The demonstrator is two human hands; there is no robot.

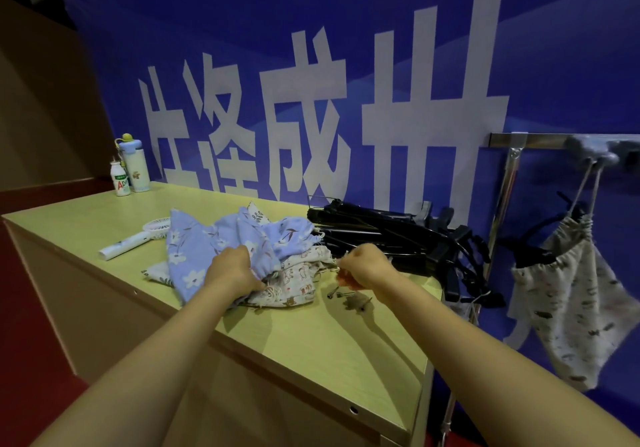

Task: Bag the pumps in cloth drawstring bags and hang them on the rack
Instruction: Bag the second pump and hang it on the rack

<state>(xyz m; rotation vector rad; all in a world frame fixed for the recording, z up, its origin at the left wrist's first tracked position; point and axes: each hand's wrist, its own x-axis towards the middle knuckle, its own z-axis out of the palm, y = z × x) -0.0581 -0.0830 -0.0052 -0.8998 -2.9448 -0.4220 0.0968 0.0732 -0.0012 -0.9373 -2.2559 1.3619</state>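
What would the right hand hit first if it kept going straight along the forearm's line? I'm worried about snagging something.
Probably the pile of black pumps lying just beyond the right hand on the table. Depth is hard to judge, and the white patterned bag sits just to its left.

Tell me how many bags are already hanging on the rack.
1. A pale printed drawstring bag hangs by its cords from the rack at right, beside the table. The frame cuts the rack off, so more may hang out of view.

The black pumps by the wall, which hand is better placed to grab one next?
Probably the right hand: it is beside the black pumps, though closed as if pinching a cord. The left hand grips the cloth bags farther away.
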